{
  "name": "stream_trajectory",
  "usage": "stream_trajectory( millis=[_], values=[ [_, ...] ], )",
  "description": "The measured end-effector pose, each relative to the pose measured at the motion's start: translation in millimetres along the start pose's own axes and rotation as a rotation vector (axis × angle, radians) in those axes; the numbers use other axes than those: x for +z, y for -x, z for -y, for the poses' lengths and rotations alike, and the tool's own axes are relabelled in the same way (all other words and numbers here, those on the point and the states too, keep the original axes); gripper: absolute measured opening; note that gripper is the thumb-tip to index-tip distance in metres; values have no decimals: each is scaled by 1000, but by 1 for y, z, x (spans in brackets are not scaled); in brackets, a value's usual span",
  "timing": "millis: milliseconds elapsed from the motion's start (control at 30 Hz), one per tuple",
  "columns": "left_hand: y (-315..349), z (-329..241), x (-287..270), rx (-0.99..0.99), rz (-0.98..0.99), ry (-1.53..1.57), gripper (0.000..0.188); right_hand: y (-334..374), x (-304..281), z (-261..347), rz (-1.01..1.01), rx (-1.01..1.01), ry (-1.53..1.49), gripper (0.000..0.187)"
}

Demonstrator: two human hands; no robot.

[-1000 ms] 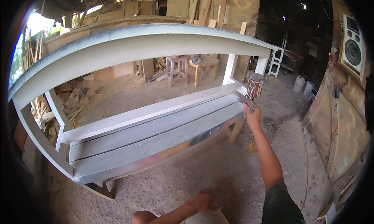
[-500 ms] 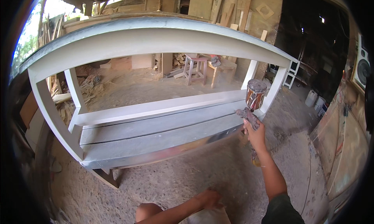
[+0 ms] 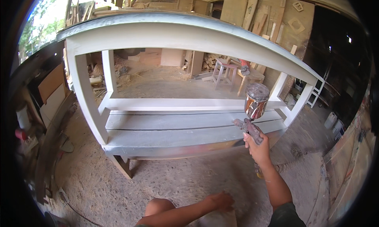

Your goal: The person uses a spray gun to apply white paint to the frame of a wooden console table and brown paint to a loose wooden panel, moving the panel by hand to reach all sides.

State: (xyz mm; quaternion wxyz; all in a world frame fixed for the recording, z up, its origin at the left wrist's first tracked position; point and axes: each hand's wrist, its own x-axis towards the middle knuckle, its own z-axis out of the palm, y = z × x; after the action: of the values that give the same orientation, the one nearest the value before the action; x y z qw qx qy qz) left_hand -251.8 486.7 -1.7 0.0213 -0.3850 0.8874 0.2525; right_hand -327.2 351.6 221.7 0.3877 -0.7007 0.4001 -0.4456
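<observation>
My right hand [image 3: 258, 146] is closed around the grip of a paint spray gun [image 3: 249, 129]. A paint-streaked cup [image 3: 257, 101] sits on top of the gun, and a hose hangs below. The gun points left, in front of a white-painted wooden table frame [image 3: 158, 34] with a slatted lower shelf [image 3: 169, 137]. A gap separates the gun from the wood as far as I can see. My left hand [image 3: 221, 201] lies over my right knee, holding nothing, its fingers loosely spread and slightly blurred.
Behind the frame stand a small stool [image 3: 225, 73] and a wooden bench [image 3: 248, 81], with stacked offcuts nearby. Boards [image 3: 59, 94] lean at the left. Pale containers [image 3: 331, 120] stand at the right by a leaning panel [image 3: 351, 163]. A cable trails over the floor at lower left.
The view has turned left, so the frame appears farther right. Against the frame, the spray gun in my right hand has moved left from the right-hand posts. My left hand stays on the knee.
</observation>
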Motion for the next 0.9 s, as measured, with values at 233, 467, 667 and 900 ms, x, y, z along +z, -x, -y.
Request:
stream_trajectory(
  millis=[233,467,667,900],
  values=[
    [5,8,25,-54,-93,35,63,10,50,23,118,-104,-6,42],
    [28,3,17,-50,-178,24,62,20,98,44,222,-146,-29,45],
    [66,-13,-40,-67,37,84,60,26,135,58,313,-167,-76,46],
    [55,4,-15,-33,-116,106,55,34,181,76,396,-195,-117,45]
  ],
)
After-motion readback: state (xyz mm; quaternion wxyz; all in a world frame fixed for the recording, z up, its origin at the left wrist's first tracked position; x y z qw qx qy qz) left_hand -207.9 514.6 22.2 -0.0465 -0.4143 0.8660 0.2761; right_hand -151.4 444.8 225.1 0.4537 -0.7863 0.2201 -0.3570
